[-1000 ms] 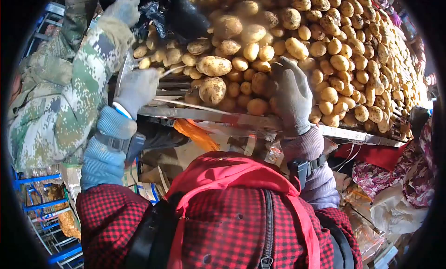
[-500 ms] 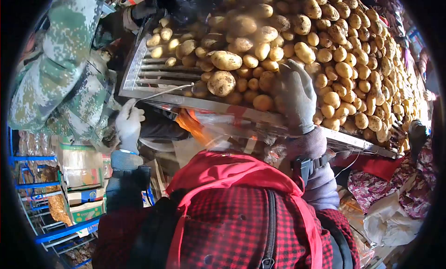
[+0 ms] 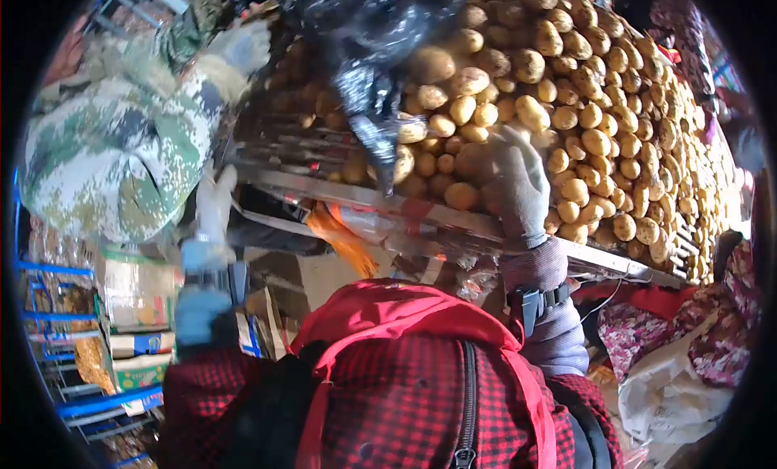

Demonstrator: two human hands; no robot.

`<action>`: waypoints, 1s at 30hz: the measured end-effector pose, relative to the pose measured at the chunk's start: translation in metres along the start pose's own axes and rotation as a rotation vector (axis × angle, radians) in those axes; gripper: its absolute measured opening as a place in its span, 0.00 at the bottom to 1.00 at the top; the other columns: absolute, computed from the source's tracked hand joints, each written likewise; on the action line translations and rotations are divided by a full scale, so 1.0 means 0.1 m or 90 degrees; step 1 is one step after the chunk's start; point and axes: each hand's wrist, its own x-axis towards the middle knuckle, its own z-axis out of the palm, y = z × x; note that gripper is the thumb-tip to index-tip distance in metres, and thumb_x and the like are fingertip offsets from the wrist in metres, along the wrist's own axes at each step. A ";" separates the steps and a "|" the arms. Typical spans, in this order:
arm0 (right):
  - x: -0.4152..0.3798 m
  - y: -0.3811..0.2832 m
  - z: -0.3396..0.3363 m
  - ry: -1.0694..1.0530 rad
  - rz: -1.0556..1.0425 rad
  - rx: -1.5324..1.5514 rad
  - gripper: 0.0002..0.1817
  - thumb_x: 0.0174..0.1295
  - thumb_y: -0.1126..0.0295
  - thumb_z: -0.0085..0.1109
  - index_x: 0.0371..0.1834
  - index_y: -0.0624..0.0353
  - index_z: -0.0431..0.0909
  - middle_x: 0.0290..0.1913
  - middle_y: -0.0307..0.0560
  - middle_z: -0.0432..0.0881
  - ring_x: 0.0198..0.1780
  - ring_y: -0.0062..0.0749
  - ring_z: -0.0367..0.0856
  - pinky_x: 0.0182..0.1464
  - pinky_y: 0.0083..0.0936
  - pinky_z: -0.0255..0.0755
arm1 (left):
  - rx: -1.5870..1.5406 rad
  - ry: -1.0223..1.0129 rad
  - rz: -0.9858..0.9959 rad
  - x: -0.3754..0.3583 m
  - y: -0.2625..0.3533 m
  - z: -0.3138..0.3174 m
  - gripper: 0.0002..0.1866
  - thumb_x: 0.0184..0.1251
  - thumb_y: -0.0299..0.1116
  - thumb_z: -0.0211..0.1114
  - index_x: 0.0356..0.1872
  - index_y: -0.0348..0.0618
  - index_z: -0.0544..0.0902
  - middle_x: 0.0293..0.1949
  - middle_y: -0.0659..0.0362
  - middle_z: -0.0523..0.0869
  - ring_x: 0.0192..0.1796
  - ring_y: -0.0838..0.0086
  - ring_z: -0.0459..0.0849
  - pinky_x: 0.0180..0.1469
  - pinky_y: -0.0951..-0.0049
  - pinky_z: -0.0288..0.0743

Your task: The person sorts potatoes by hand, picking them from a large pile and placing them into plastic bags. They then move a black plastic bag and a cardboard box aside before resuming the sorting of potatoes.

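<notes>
My gloved left hand [image 3: 214,203] is closed at the left corner of the slatted metal rack [image 3: 283,178]. The thin rod in its fingers is too blurred to trace clearly. My gloved right hand [image 3: 522,186] lies over the potatoes at the rack's front edge, its fingers stretched out and somewhat blurred. Beside those fingers sits a pale potato [image 3: 532,113]; a big heap of potatoes [image 3: 595,141] spreads behind and to the right. Between my hands, a black plastic bag [image 3: 376,89] hangs over the rack's left part, covering some potatoes.
On the left stands a person in a camouflage sleeve [image 3: 121,157], with a gloved hand [image 3: 247,46] near the rack. Cardboard boxes [image 3: 142,295] and blue metal racks [image 3: 121,400] are at lower left. A white sack [image 3: 672,388] and patterned clothing [image 3: 647,331] are at lower right.
The black bag has come down from the top over the rack's left part. The camouflaged person's arm has shifted. My left hand has moved slightly left; my right hand stays nearly in place.
</notes>
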 end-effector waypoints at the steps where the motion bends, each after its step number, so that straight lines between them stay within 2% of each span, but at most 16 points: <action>1: -0.01 0.01 0.00 -0.019 -0.041 -0.003 0.19 0.80 0.69 0.52 0.69 0.66 0.75 0.61 0.53 0.84 0.63 0.33 0.82 0.69 0.29 0.72 | 0.132 -0.033 0.118 0.17 -0.36 -0.14 0.38 0.71 0.36 0.69 0.79 0.35 0.65 0.75 0.51 0.74 0.73 0.58 0.74 0.75 0.66 0.63; 2: -0.03 0.00 -0.01 -0.014 -0.041 0.003 0.19 0.80 0.68 0.52 0.69 0.66 0.75 0.62 0.53 0.84 0.63 0.32 0.81 0.69 0.28 0.72 | 0.359 0.084 0.111 -0.05 -0.17 -0.06 0.33 0.71 0.40 0.68 0.72 0.34 0.72 0.68 0.45 0.81 0.65 0.54 0.81 0.68 0.63 0.72; 3: -0.03 0.00 0.00 -0.017 -0.041 0.012 0.19 0.80 0.68 0.53 0.69 0.66 0.75 0.63 0.53 0.83 0.63 0.32 0.81 0.69 0.28 0.72 | 0.359 0.086 0.107 -0.13 -0.02 -0.14 0.33 0.71 0.40 0.68 0.72 0.34 0.72 0.68 0.45 0.81 0.65 0.54 0.81 0.68 0.63 0.72; 5: -0.01 0.12 -0.04 -0.041 -0.116 -0.035 0.20 0.81 0.68 0.53 0.69 0.66 0.75 0.63 0.53 0.83 0.64 0.32 0.81 0.69 0.28 0.72 | 0.503 -0.151 -0.024 -0.22 0.19 -0.28 0.29 0.69 0.47 0.68 0.62 0.33 0.80 0.56 0.38 0.86 0.58 0.49 0.87 0.60 0.58 0.77; 6: 0.02 0.16 -0.06 -0.059 -0.194 -0.083 0.20 0.81 0.68 0.53 0.69 0.66 0.75 0.64 0.53 0.82 0.65 0.33 0.81 0.69 0.28 0.71 | 0.599 -0.129 -0.010 -0.28 0.11 -0.40 0.29 0.69 0.52 0.67 0.55 0.33 0.82 0.49 0.35 0.87 0.52 0.47 0.88 0.56 0.55 0.78; 10: 0.01 0.06 -0.07 -0.049 -0.097 -0.102 0.21 0.81 0.68 0.52 0.71 0.67 0.73 0.66 0.53 0.81 0.67 0.35 0.81 0.70 0.31 0.73 | 0.805 -0.181 -0.082 -0.35 -0.09 -0.80 0.25 0.69 0.47 0.69 0.57 0.37 0.84 0.53 0.42 0.89 0.44 0.54 0.90 0.49 0.57 0.80; 12: 0.02 0.11 -0.07 -0.061 -0.146 -0.092 0.20 0.81 0.68 0.52 0.71 0.67 0.73 0.66 0.52 0.81 0.66 0.36 0.81 0.70 0.32 0.73 | 0.468 -0.159 -0.232 -0.30 -0.28 -0.95 0.27 0.69 0.44 0.70 0.63 0.37 0.82 0.52 0.48 0.90 0.41 0.66 0.89 0.44 0.64 0.81; 15: 0.00 0.05 -0.05 -0.068 -0.178 -0.075 0.19 0.81 0.71 0.52 0.70 0.68 0.73 0.67 0.53 0.80 0.66 0.37 0.81 0.70 0.33 0.74 | 0.355 -0.095 -0.090 -0.36 -0.02 -0.88 0.32 0.71 0.41 0.70 0.69 0.33 0.76 0.45 0.52 0.90 0.38 0.74 0.86 0.39 0.71 0.79; 17: -0.02 -0.10 0.03 -0.009 0.028 0.034 0.19 0.81 0.71 0.52 0.69 0.68 0.73 0.67 0.53 0.80 0.66 0.37 0.81 0.70 0.33 0.74 | 0.312 -0.137 -0.228 -0.44 0.30 -0.74 0.37 0.72 0.50 0.69 0.74 0.37 0.71 0.51 0.50 0.87 0.47 0.70 0.87 0.47 0.67 0.80; 19: 0.01 -0.06 0.00 -0.022 0.011 0.045 0.19 0.81 0.71 0.52 0.69 0.68 0.73 0.67 0.53 0.80 0.66 0.37 0.81 0.70 0.33 0.74 | -0.009 -0.075 -0.370 -0.49 0.30 -0.74 0.42 0.72 0.62 0.65 0.78 0.49 0.66 0.62 0.50 0.81 0.59 0.68 0.83 0.58 0.60 0.76; 20: 0.01 -0.02 -0.04 -0.027 -0.008 0.055 0.19 0.80 0.71 0.52 0.69 0.68 0.73 0.67 0.52 0.80 0.66 0.37 0.81 0.71 0.33 0.74 | -0.044 -0.121 -0.359 -0.48 0.07 -0.92 0.48 0.70 0.71 0.60 0.81 0.52 0.61 0.72 0.48 0.72 0.70 0.65 0.75 0.65 0.54 0.71; 22: 0.01 0.02 -0.06 -0.039 -0.029 0.071 0.19 0.80 0.72 0.52 0.70 0.67 0.73 0.67 0.51 0.80 0.66 0.35 0.81 0.70 0.32 0.73 | -0.135 -0.069 -0.417 -0.44 -0.55 -1.29 0.49 0.70 0.67 0.63 0.82 0.48 0.59 0.70 0.49 0.75 0.68 0.65 0.77 0.65 0.54 0.72; 24: 0.02 0.03 -0.07 -0.033 -0.027 0.081 0.19 0.80 0.72 0.52 0.70 0.67 0.73 0.67 0.51 0.80 0.66 0.35 0.80 0.70 0.31 0.73 | 0.059 0.012 -0.457 -0.57 -1.45 -1.88 0.41 0.71 0.58 0.67 0.77 0.46 0.68 0.62 0.52 0.83 0.57 0.64 0.85 0.56 0.59 0.78; 26: 0.02 0.00 -0.10 -0.053 -0.014 0.059 0.19 0.81 0.71 0.52 0.70 0.67 0.74 0.67 0.50 0.80 0.67 0.33 0.80 0.71 0.31 0.72 | 0.393 0.033 -0.158 -0.91 -2.37 -2.16 0.29 0.69 0.51 0.70 0.65 0.46 0.80 0.45 0.57 0.90 0.37 0.66 0.88 0.40 0.64 0.81; 28: 0.01 -0.02 -0.09 -0.052 -0.014 0.066 0.19 0.81 0.71 0.52 0.70 0.66 0.74 0.67 0.50 0.81 0.67 0.33 0.79 0.72 0.31 0.71 | 0.687 -0.393 -0.015 -1.18 -2.42 -2.51 0.25 0.66 0.50 0.72 0.54 0.40 0.85 0.35 0.57 0.90 0.29 0.65 0.87 0.31 0.61 0.80; 30: 0.01 -0.01 -0.07 -0.046 -0.009 0.066 0.19 0.81 0.70 0.52 0.70 0.66 0.73 0.66 0.50 0.81 0.67 0.33 0.79 0.72 0.32 0.70 | 0.563 -0.397 -0.330 -1.45 -2.17 -2.29 0.24 0.67 0.49 0.71 0.52 0.39 0.85 0.33 0.57 0.89 0.29 0.65 0.87 0.32 0.61 0.81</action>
